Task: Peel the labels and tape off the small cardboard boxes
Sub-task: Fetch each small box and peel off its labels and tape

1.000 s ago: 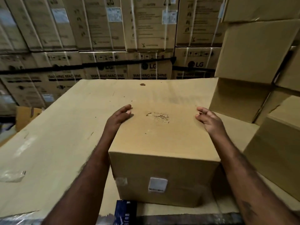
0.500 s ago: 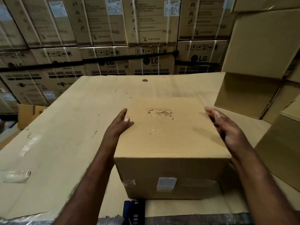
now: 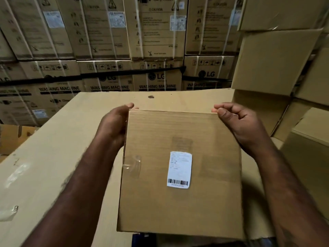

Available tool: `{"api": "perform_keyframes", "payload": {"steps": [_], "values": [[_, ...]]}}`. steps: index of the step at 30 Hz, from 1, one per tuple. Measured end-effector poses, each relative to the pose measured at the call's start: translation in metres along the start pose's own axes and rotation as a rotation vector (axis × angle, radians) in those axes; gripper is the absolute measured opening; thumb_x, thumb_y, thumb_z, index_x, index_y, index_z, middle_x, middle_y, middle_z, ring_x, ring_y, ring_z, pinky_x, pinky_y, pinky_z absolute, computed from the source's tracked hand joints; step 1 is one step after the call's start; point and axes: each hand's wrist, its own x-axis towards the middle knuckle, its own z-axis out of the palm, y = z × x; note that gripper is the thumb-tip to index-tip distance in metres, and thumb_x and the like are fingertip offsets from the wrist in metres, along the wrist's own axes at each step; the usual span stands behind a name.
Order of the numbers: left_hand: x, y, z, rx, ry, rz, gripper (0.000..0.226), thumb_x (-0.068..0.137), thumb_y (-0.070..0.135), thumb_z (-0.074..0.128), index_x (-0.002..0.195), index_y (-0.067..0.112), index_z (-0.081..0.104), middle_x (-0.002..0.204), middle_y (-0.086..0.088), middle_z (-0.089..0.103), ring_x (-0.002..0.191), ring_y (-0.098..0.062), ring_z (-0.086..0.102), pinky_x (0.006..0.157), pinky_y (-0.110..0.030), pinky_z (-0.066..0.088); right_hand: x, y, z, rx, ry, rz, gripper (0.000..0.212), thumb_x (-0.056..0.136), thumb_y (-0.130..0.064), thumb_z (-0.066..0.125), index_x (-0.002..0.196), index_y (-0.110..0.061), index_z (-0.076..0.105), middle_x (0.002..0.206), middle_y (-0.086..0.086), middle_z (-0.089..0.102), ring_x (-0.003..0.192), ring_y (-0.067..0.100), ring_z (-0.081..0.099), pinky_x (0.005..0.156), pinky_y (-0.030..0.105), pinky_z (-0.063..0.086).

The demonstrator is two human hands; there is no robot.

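Surface: I see a broad flat cardboard top [image 3: 53, 157] | near left edge: crumpled clear tape scrap [image 3: 9, 212] | far middle: dark spot [image 3: 151, 96] | right: plain cartons [image 3: 261, 111]

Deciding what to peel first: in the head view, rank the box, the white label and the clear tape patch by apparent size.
1. box
2. white label
3. tape patch, though its clear edges are faint, so it may rival the label.

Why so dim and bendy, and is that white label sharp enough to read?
Head view: dim, warm light; the wide lens bows the washing-machine cartons; both forearms are blurred; the white label on the small box shows its barcode, but the fine print is too soft; the clear tape glints.
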Motion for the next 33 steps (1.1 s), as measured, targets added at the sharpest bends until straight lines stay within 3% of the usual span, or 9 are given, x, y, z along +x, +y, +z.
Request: {"api": "perform_keyframes", "payload": {"steps": [2, 4, 6, 8, 10, 13, 16, 22, 33], "values": [[0.0, 0.009, 0.002, 0.142, -0.038, 0.224, 0.021, 0.096, 0.029, 0.06, 0.111, 0.019, 0.07, 0.115, -0.003, 0.074, 0.092, -0.017, 0.064, 0.069, -0.031, 0.048, 0.009, 0.002, 0.003, -0.147, 0.059, -0.007, 0.035, 0.084, -0.047, 0.064, 0.106, -0.021, 0.07, 0.108, -0.008, 0.07, 0.094, -0.006, 0.063, 0.077, 0.012, 0.047], [-0.006, 0.018, 0.012, 0.376, -0.182, 0.42, 0.015, 0.095, 0.032, 0.064, 0.106, 0.025, 0.072, 0.112, 0.0, 0.075, 0.099, -0.011, 0.066, 0.077, -0.027, 0.049, 0.019, 0.004, 0.007, -0.343, 0.121, -0.023, 0.028, 0.092, -0.045, 0.064, 0.108, -0.023, 0.071, 0.106, -0.008, 0.069, 0.097, 0.005, 0.063, 0.08, 0.023, 0.048], [-0.001, 0.017, 0.022, 0.725, -0.264, 0.505, 0.022, 0.091, 0.034, 0.071, 0.112, 0.029, 0.072, 0.108, 0.005, 0.073, 0.097, -0.008, 0.064, 0.083, -0.026, 0.05, 0.026, 0.004, 0.015, -0.595, 0.171, -0.047, 0.031, 0.098, -0.042, 0.057, 0.116, -0.021, 0.07, 0.115, -0.001, 0.067, 0.105, 0.017, 0.06, 0.086, 0.03, 0.048], [0.011, 0.009, 0.028, 1.148, -0.201, 0.638, 0.041, 0.087, 0.045, 0.068, 0.125, 0.031, 0.066, 0.118, 0.008, 0.068, 0.105, -0.014, 0.059, 0.092, -0.037, 0.05, 0.028, 0.001, 0.027, -0.831, 0.226, -0.041, 0.034, 0.099, -0.038, 0.052, 0.126, -0.022, 0.064, 0.13, 0.004, 0.059, 0.117, 0.025, 0.051, 0.093, 0.037, 0.046], [0.021, 0.0, 0.031, 1.265, -0.138, 0.73, 0.053, 0.084, 0.054, 0.059, 0.132, 0.032, 0.062, 0.13, 0.007, 0.063, 0.12, -0.023, 0.053, 0.102, -0.047, 0.045, 0.028, 0.0, 0.042, -0.906, 0.243, -0.033, 0.035, 0.098, -0.032, 0.054, 0.132, -0.024, 0.06, 0.137, 0.004, 0.053, 0.124, 0.028, 0.044, 0.098, 0.04, 0.044], [0.018, -0.014, 0.033, 1.298, -0.023, 0.881, 0.041, 0.091, 0.046, 0.055, 0.129, 0.03, 0.064, 0.137, 0.009, 0.06, 0.138, -0.028, 0.038, 0.111, -0.053, 0.034, 0.024, 0.008, 0.061, -0.881, 0.273, -0.014, 0.039, 0.096, -0.025, 0.053, 0.135, -0.025, 0.056, 0.141, 0.002, 0.051, 0.13, 0.03, 0.039, 0.096, 0.043, 0.044], [0.009, -0.025, 0.037, 1.492, 0.02, 1.1, 0.033, 0.093, 0.042, 0.053, 0.119, 0.03, 0.07, 0.136, 0.009, 0.061, 0.141, -0.026, 0.038, 0.11, -0.064, 0.027, 0.022, 0.019, 0.067, -0.955, 0.327, -0.032, 0.042, 0.095, -0.024, 0.052, 0.138, -0.025, 0.054, 0.144, 0.002, 0.05, 0.133, 0.031, 0.039, 0.093, 0.046, 0.045], [0.0, -0.039, 0.051, 1.541, -0.061, 0.885, 0.039, 0.099, 0.048, 0.052, 0.134, 0.035, 0.059, 0.154, 0.017, 0.041, 0.148, -0.009, 0.026, 0.117, -0.066, 0.007, 0.034, 0.027, 0.068, -0.946, 0.321, 0.014, 0.042, 0.097, -0.026, 0.05, 0.139, -0.025, 0.054, 0.147, 0.0, 0.049, 0.135, 0.029, 0.039, 0.097, 0.045, 0.043], [0.021, -0.049, 0.063, 1.39, -0.018, 0.908, 0.016, 0.096, 0.043, 0.061, 0.107, 0.037, 0.071, 0.134, 0.023, 0.058, 0.136, -0.007, 0.041, 0.115, -0.062, 0.012, 0.052, 0.041, 0.068, -0.942, 0.264, 0.066, 0.041, 0.097, -0.03, 0.05, 0.137, -0.024, 0.056, 0.149, -0.001, 0.047, 0.139, 0.029, 0.036, 0.104, 0.045, 0.039]]}}
